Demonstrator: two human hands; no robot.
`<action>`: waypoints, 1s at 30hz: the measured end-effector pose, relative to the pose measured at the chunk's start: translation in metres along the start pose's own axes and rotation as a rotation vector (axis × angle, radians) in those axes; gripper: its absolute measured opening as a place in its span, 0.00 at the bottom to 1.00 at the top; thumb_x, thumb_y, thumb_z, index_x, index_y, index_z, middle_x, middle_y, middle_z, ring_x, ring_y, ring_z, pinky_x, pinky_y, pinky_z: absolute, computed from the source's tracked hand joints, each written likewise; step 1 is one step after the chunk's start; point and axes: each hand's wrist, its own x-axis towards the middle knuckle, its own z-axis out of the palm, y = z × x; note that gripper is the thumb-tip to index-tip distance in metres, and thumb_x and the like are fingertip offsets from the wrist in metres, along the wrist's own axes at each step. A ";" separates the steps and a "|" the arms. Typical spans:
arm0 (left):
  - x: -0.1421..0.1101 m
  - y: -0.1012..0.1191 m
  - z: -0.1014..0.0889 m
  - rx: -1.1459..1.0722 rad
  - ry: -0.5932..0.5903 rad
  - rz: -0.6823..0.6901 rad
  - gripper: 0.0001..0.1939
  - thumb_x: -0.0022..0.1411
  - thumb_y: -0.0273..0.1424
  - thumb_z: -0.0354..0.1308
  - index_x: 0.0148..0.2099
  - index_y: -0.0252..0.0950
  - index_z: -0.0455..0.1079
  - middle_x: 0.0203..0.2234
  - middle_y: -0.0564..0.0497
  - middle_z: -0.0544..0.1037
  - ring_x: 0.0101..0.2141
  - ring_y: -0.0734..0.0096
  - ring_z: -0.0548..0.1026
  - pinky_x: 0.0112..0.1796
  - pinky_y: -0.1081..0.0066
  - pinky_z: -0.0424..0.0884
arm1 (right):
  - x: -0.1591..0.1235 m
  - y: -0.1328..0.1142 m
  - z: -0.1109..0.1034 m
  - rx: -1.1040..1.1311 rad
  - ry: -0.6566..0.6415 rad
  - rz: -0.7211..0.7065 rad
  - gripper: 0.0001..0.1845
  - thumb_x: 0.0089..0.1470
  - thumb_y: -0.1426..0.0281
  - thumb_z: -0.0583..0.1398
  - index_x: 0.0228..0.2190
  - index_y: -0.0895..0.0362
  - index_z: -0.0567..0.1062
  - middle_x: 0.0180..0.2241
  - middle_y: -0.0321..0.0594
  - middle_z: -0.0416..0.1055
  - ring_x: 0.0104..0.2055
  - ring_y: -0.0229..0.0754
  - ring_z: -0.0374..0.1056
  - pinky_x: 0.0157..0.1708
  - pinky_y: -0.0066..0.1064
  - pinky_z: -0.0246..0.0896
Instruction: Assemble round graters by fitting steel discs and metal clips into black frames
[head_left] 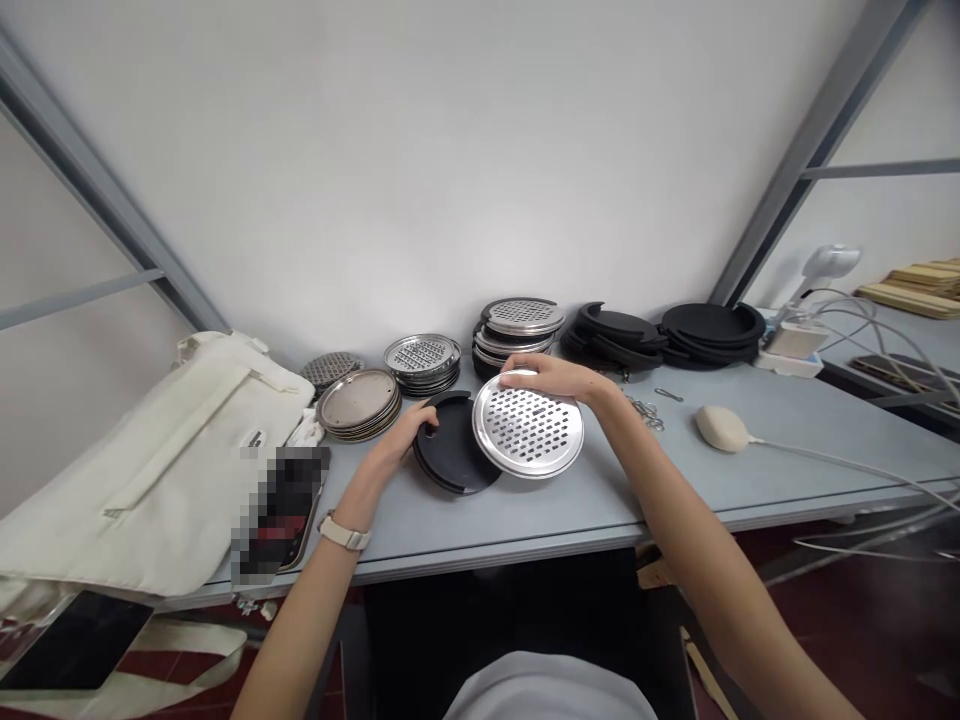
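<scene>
My left hand (411, 432) is closed on the left edge of a round black tray (454, 450) with a raised partial rim, tilted above the table's front part. Beside it, my right hand (546, 375) grips the upper edge of a shiny round metal grater plate (529, 430) with rows of slots. The grater plate overlaps the tray's right side; whether they touch I cannot tell. Behind the hands stand a stack of plain metal discs (360, 400), a stack of grater plates (422, 358) and a stack of black trays with grater plates in them (521, 325).
Black trays (615, 330) and more black trays (709, 330) are piled along the wall. Small metal rings (649, 415) and a cream corded object (721, 428) lie at right. A white bag (172, 480) and a phone (289, 505) occupy the left. Grey posts flank the table (600, 500).
</scene>
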 end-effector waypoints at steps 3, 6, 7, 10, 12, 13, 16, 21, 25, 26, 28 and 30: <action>0.002 0.002 -0.002 0.087 -0.126 -0.053 0.02 0.40 0.25 0.54 0.23 0.33 0.65 0.17 0.56 0.67 0.19 0.77 0.62 0.20 0.77 0.54 | 0.003 -0.001 0.007 -0.064 -0.082 -0.013 0.27 0.47 0.46 0.57 0.37 0.55 0.74 0.38 0.39 0.73 0.40 0.42 0.68 0.36 0.28 0.61; 0.003 0.002 -0.004 0.256 -0.161 -0.014 0.06 0.43 0.26 0.53 0.28 0.34 0.69 0.20 0.54 0.69 0.22 0.74 0.65 0.23 0.76 0.57 | 0.010 0.004 0.014 -0.129 -0.111 -0.025 0.28 0.47 0.45 0.57 0.36 0.56 0.75 0.36 0.38 0.74 0.39 0.43 0.68 0.36 0.28 0.60; 0.003 0.001 -0.005 0.324 -0.136 0.031 0.06 0.44 0.26 0.53 0.29 0.34 0.69 0.21 0.53 0.71 0.23 0.72 0.66 0.24 0.75 0.59 | 0.012 0.007 0.017 -0.152 -0.104 -0.010 0.28 0.47 0.45 0.57 0.35 0.55 0.75 0.36 0.38 0.74 0.39 0.43 0.68 0.36 0.29 0.60; 0.002 -0.003 -0.007 0.596 -0.028 0.222 0.05 0.47 0.26 0.54 0.30 0.36 0.69 0.26 0.50 0.73 0.30 0.65 0.70 0.31 0.71 0.62 | 0.022 0.018 0.026 -0.233 -0.051 0.069 0.27 0.48 0.45 0.57 0.33 0.56 0.74 0.36 0.39 0.74 0.39 0.44 0.68 0.36 0.30 0.60; 0.000 -0.006 -0.008 0.836 0.025 0.332 0.05 0.50 0.26 0.54 0.32 0.37 0.68 0.30 0.48 0.74 0.34 0.62 0.71 0.34 0.69 0.63 | 0.028 0.024 0.032 -0.273 -0.014 0.119 0.25 0.50 0.46 0.56 0.33 0.56 0.73 0.37 0.42 0.74 0.38 0.45 0.69 0.36 0.31 0.61; -0.001 -0.007 -0.008 0.950 0.036 0.365 0.05 0.51 0.27 0.53 0.34 0.37 0.68 0.32 0.48 0.73 0.35 0.61 0.71 0.35 0.68 0.63 | 0.030 0.027 0.034 -0.291 0.001 0.135 0.25 0.51 0.47 0.56 0.34 0.56 0.73 0.37 0.43 0.74 0.39 0.46 0.69 0.37 0.31 0.61; -0.003 -0.007 -0.007 1.173 0.044 0.410 0.06 0.57 0.29 0.51 0.38 0.38 0.66 0.37 0.47 0.72 0.38 0.61 0.72 0.37 0.67 0.63 | 0.034 0.033 0.041 -0.340 0.044 0.165 0.24 0.52 0.49 0.56 0.36 0.57 0.72 0.39 0.45 0.74 0.41 0.47 0.69 0.39 0.32 0.61; -0.004 -0.007 -0.006 1.270 0.048 0.431 0.06 0.61 0.33 0.48 0.39 0.38 0.64 0.37 0.47 0.71 0.38 0.62 0.72 0.36 0.68 0.64 | 0.037 0.037 0.048 -0.413 0.089 0.158 0.25 0.52 0.48 0.55 0.37 0.58 0.71 0.38 0.47 0.73 0.40 0.48 0.69 0.37 0.32 0.61; -0.003 -0.007 -0.007 1.285 0.036 0.430 0.06 0.62 0.33 0.47 0.38 0.38 0.63 0.37 0.47 0.72 0.38 0.62 0.72 0.35 0.68 0.63 | 0.035 0.034 0.047 -0.454 0.112 0.137 0.24 0.53 0.51 0.55 0.37 0.60 0.70 0.38 0.49 0.73 0.41 0.48 0.68 0.37 0.32 0.60; -0.003 -0.008 -0.007 1.288 0.034 0.431 0.06 0.63 0.33 0.47 0.38 0.38 0.63 0.37 0.47 0.72 0.39 0.62 0.72 0.34 0.68 0.63 | 0.033 0.033 0.045 -0.459 0.103 0.130 0.23 0.53 0.51 0.55 0.37 0.60 0.71 0.38 0.49 0.73 0.40 0.48 0.68 0.37 0.32 0.60; -0.003 -0.008 -0.007 1.294 0.035 0.434 0.06 0.63 0.33 0.47 0.38 0.38 0.63 0.37 0.48 0.72 0.39 0.62 0.72 0.34 0.68 0.63 | 0.029 0.030 0.037 -0.470 0.058 0.113 0.24 0.52 0.50 0.56 0.37 0.59 0.71 0.38 0.48 0.73 0.40 0.48 0.69 0.37 0.32 0.60; -0.004 -0.008 -0.007 1.305 0.038 0.434 0.06 0.63 0.33 0.46 0.38 0.38 0.62 0.37 0.48 0.72 0.39 0.62 0.72 0.35 0.68 0.63 | 0.022 0.027 0.027 -0.463 -0.019 0.100 0.28 0.49 0.46 0.56 0.39 0.58 0.71 0.41 0.47 0.73 0.42 0.49 0.68 0.37 0.31 0.61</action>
